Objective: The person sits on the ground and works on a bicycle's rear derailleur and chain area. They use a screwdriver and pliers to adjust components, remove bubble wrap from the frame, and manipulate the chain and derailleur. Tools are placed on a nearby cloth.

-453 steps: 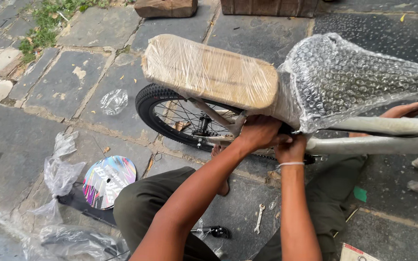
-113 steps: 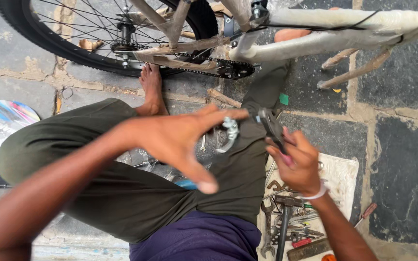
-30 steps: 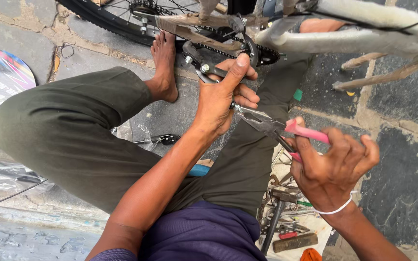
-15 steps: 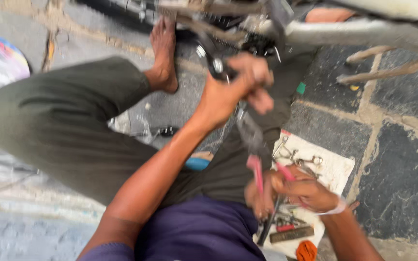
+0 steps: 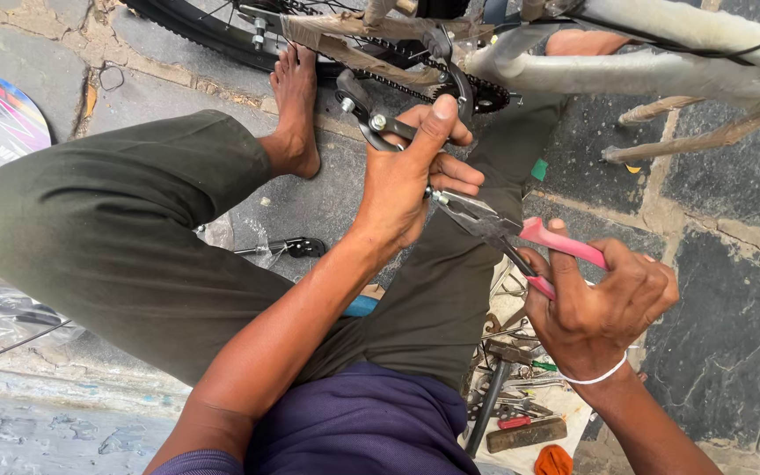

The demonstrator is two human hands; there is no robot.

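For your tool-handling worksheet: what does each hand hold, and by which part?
The right hand grips pliers by their pink handles. The left hand holds a dark metal bicycle part near its bolted end.

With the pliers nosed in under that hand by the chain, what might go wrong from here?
1. The pliers in the right hand point at the left hand; a slip may nip its fingers.
2. The left hand grips the derailleur beside the chain; if the wheel turns, it might get caught.
3. The bare foot rests right under the chain.
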